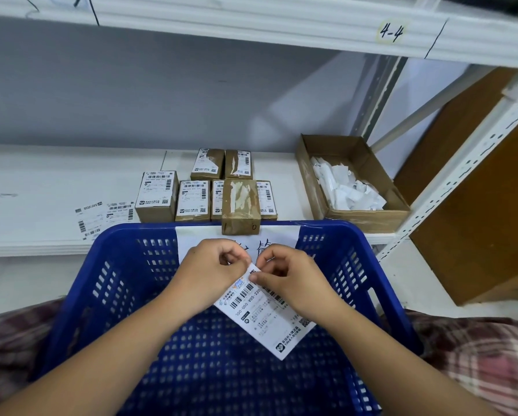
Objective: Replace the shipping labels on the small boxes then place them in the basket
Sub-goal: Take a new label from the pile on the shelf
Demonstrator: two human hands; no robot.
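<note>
left hand (212, 274), right hand (290, 283) pinch label (266, 322) before white shelving (41, 187) (marked 4-4).

Layout: basket (149, 228) nearest, centre. On shelf (41, 190) just behind its far rim: small boxes (191, 199) clustered, loose labels (101, 217) left of them, carton (368, 219) right, paper scraps (347, 187) inside. One label (269, 322) over basket.

The basket (143, 229) is blue moulded plastic with a slight sheen. The small boxes (155, 193) are matt brown cardboard, banded with glossy clear tape (241, 196). The label (263, 319) is smooth white printed paper. The shelf (41, 181) looks like white painted metal. A cardboard carton (368, 219) holds crumpled paper scraps (344, 187). A brown board (476, 220) looks wooden, and checked cloth (476, 355) lies beside the basket.
</note>
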